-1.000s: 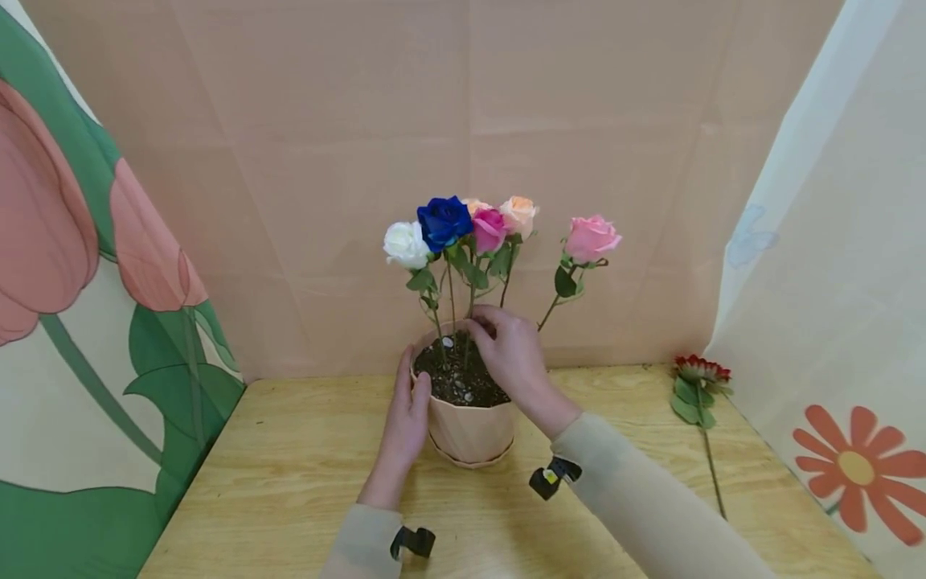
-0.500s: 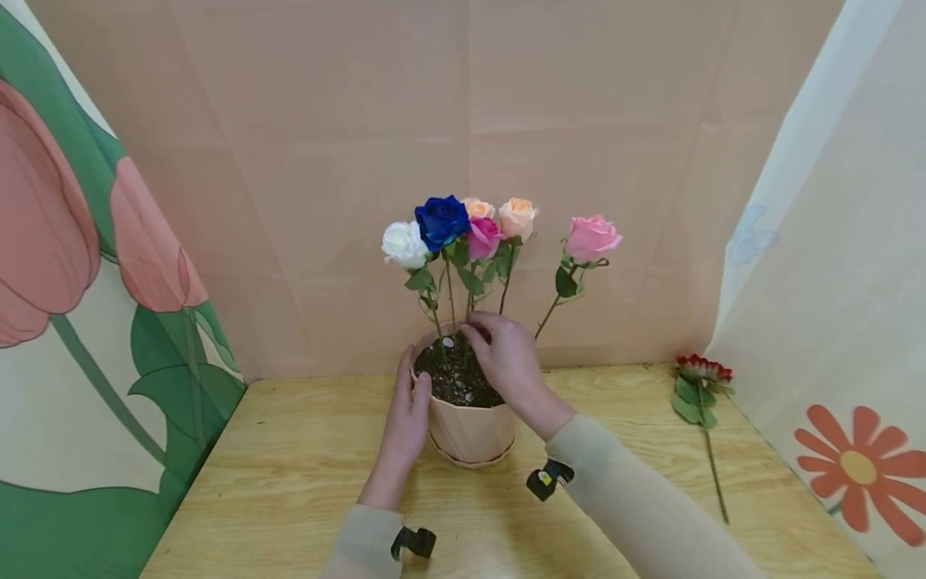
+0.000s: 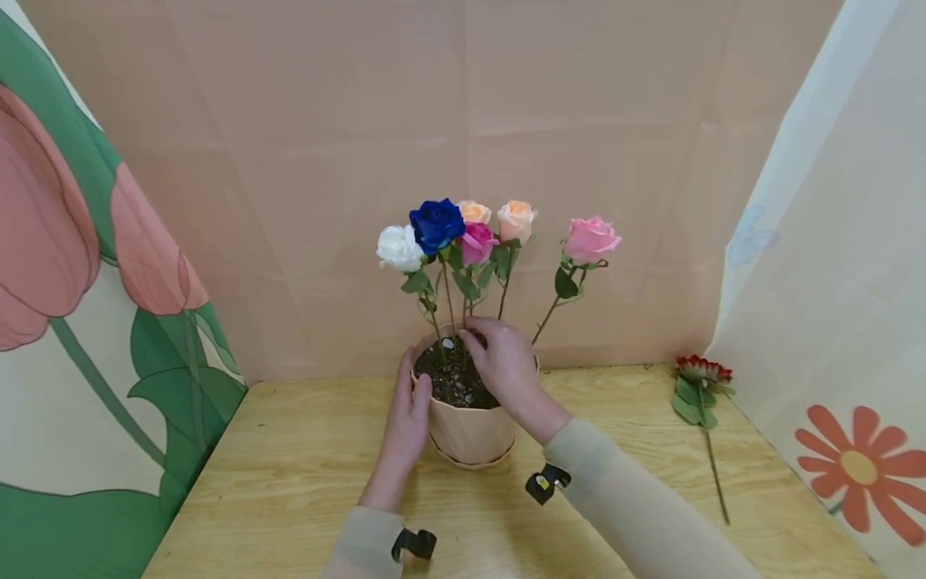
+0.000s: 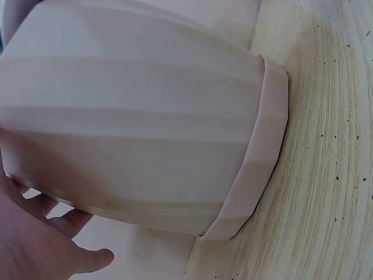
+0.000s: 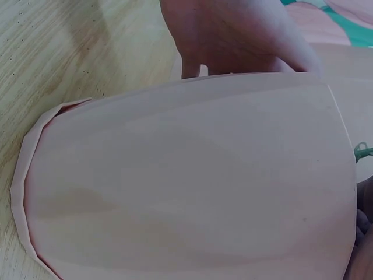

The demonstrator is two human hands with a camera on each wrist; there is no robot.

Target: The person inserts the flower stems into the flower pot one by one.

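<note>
A pale pink plant pot (image 3: pixel 470 436) with dark soil (image 3: pixel 457 386) stands on the wooden table. My right hand (image 3: pixel 508 366) reaches over its rim and pinches the stem of a magenta rose (image 3: pixel 477 244) low down, near the soil. Against the pot's left side rests my left hand (image 3: pixel 407 418), its fingers mostly straight along the wall and the thumb near the rim. In the left wrist view that hand (image 4: pixel 35 242) lies beside the pot wall, its thumb off the surface. Only a sliver of the right hand's fingers shows in the right wrist view.
Around the magenta rose stand a white rose (image 3: pixel 400 248), a blue rose (image 3: pixel 437 225), two peach roses (image 3: pixel 516 220) and a pink rose (image 3: pixel 592 240) leaning right. A red flower (image 3: pixel 702 370) lies on the table (image 3: pixel 289 474) at the right. A pinkish backdrop (image 3: pixel 325 161) hangs behind.
My right hand has shifted slightly down and left with the magenta rose's stem, and its bloom sits lower. The white and blue roses have drifted a little left. My left hand stays put.
</note>
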